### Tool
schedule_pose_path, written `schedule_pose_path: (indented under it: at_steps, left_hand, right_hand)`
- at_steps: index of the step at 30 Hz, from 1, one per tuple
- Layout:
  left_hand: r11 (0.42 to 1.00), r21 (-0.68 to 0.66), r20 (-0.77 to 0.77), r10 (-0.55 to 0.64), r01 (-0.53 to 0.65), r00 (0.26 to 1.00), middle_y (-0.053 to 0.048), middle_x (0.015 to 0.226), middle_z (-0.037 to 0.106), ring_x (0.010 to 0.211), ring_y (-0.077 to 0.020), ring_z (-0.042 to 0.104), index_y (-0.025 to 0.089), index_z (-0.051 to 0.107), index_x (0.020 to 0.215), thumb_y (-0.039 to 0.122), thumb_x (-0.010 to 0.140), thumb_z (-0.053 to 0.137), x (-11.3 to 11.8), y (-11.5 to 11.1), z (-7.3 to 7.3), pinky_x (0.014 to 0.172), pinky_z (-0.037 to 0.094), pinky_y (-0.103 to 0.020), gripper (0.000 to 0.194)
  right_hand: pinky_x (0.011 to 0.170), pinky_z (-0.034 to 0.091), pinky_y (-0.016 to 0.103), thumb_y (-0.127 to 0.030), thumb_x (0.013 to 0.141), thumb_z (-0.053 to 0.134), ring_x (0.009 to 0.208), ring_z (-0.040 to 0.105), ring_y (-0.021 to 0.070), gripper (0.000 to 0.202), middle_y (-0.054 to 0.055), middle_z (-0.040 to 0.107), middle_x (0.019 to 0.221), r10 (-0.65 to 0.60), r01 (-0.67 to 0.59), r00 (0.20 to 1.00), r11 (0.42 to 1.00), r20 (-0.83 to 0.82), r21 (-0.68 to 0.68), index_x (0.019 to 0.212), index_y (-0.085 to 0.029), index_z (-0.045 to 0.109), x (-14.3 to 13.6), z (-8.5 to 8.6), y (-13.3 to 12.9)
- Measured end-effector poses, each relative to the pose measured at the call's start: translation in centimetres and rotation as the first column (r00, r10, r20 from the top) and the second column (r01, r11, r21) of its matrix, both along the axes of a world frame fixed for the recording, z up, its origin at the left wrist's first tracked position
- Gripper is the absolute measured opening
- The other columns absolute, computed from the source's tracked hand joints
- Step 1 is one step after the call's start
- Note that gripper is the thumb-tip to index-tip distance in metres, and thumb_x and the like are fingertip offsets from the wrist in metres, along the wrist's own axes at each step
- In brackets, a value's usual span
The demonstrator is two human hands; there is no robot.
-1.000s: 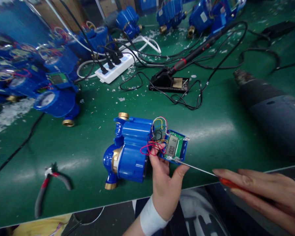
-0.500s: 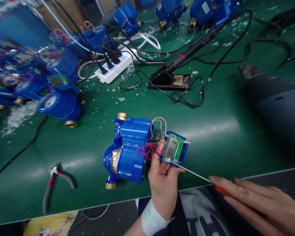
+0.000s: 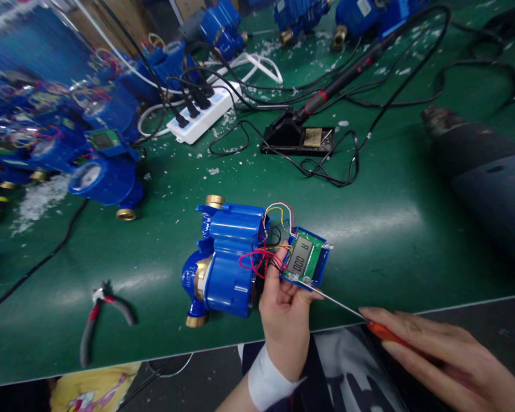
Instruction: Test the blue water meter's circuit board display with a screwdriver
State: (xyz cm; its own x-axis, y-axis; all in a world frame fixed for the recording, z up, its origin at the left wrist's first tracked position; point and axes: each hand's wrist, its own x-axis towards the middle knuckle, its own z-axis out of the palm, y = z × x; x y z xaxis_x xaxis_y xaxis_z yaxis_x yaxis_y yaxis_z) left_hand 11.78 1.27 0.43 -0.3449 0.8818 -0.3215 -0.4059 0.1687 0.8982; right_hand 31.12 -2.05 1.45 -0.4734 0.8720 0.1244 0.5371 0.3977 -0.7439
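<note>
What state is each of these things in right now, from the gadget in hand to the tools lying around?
Display unit: held in the left hand, screen showing characters
Wires: loosely looped between display and meter
Blue meter: lying on the green table
Orange-handled tool: held in the right hand, shaft reaching the display's edge
Pliers: lying, handles spread
Soldering iron: in its stand; heat unclear
Power strip: plugs inserted

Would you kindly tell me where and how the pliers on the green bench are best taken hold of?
I'd grip the pliers by both red-and-grey handles, coming from the near edge of the green bench. The metal head points away from that edge and the handles spread toward it, so a palm could likely close around both.
</note>
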Motion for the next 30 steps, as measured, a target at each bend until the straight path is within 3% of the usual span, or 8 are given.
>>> schedule_pose_path:
  at_steps: [5,11,15,18,21,25,28,30]
  left_hand:
    - [0.999,-0.021,-0.028,-0.032,0.031,0.999,-0.003,0.11,0.072,0.095,-0.0192,0.07,0.027,0.061,0.116,-0.004,0.057,0.07,-0.1,-0.1,-0.3,0.072,0.059,-0.019,0.068]
    - [1.0,-0.011,-0.04,-0.028,0.028,0.999,-0.003,0.113,0.071,0.096,-0.0197,0.07,0.027,0.06,0.118,-0.002,0.058,0.07,-0.1,-0.1,-0.2,0.069,0.059,-0.019,0.068]
    - [1.0,-0.005,-0.027,-0.025,0.025,0.999,-0.002,0.11,0.072,0.099,-0.02,0.069,0.027,0.061,0.115,-0.005,0.057,0.068,-0.2,-0.2,-0.3,0.075,0.058,-0.02,0.066]
    - [1.0,0.002,-0.027,-0.023,0.023,0.999,-0.002,0.105,0.073,0.098,-0.0198,0.069,0.026,0.061,0.113,-0.005,0.057,0.069,-0.2,-0.2,-0.4,0.077,0.057,-0.021,0.065]
    - [1.0,0.015,-0.041,-0.017,0.017,0.999,0.0,0.103,0.074,0.096,-0.0186,0.07,0.028,0.061,0.111,-0.006,0.057,0.069,-0.2,-0.1,-0.3,0.076,0.057,-0.02,0.064]
    - [0.999,0.03,-0.057,-0.015,0.017,0.998,0.0,0.104,0.074,0.094,-0.0164,0.07,0.027,0.061,0.112,-0.007,0.058,0.069,-0.2,-0.1,-0.2,0.072,0.056,-0.015,0.064]
    - [0.997,0.053,-0.065,-0.052,0.055,0.997,0.0,0.106,0.073,0.097,-0.0152,0.069,0.027,0.059,0.114,-0.008,0.061,0.069,-0.2,-0.2,-0.2,0.076,0.055,-0.013,0.064]
    - [0.995,0.068,-0.083,-0.063,0.068,0.995,0.002,0.108,0.073,0.099,-0.0138,0.068,0.029,0.057,0.115,-0.007,0.065,0.067,-0.2,-0.3,-0.3,0.08,0.054,-0.013,0.063]
  right_hand:
    - [0.07,0.056,0.02,-0.036,0.089,0.056,0.082,0.069,0.0188,0.025,0.003,0.07,0.098,-0.1,0.073,0.99,0.967,-0.1,-0.243,0.108,-0.028,0.07,-0.5,0.2,0.4]
    - [0.066,0.055,0.019,-0.046,0.086,0.06,0.075,0.069,0.0181,0.029,0.002,0.07,0.095,-0.21,0.104,0.964,0.862,-0.163,-0.495,0.106,-0.03,0.07,-0.9,-0.1,0.2]
    - [0.065,0.055,0.02,-0.047,0.083,0.062,0.071,0.069,0.0178,0.029,0.001,0.07,0.092,-0.246,0.076,0.946,0.801,-0.212,-0.594,0.104,-0.03,0.071,-1.2,0.1,0.4]
    - [0.065,0.056,0.02,-0.046,0.084,0.061,0.073,0.069,0.0184,0.028,0.0,0.07,0.093,-0.246,0.062,0.942,0.793,-0.226,-0.606,0.105,-0.03,0.071,-1.4,0.3,0.4]
    - [0.066,0.055,0.017,-0.038,0.088,0.058,0.078,0.069,0.0171,0.025,-0.001,0.07,0.096,-0.208,0.081,0.954,0.871,-0.215,-0.484,0.109,-0.029,0.07,-1.5,0.2,0.0]
    - [0.079,0.052,0.014,-0.026,0.093,0.052,0.09,0.067,0.0112,0.033,-0.005,0.067,0.109,-0.109,0.1,0.989,0.991,-0.101,-0.094,0.125,-0.034,0.057,-1.2,-0.5,-1.0]
    - [0.079,0.053,0.014,-0.029,0.099,0.042,0.092,0.066,0.0097,0.038,-0.004,0.065,0.113,-0.068,0.057,0.994,0.989,0.083,0.134,0.136,-0.032,0.044,-0.6,-1.0,-1.7]
    - [0.075,0.053,0.012,-0.032,0.1,0.038,0.092,0.066,0.0095,0.038,-0.003,0.065,0.114,-0.085,0.05,0.984,0.975,0.155,0.216,0.138,-0.029,0.042,-0.5,-1.2,-1.9]
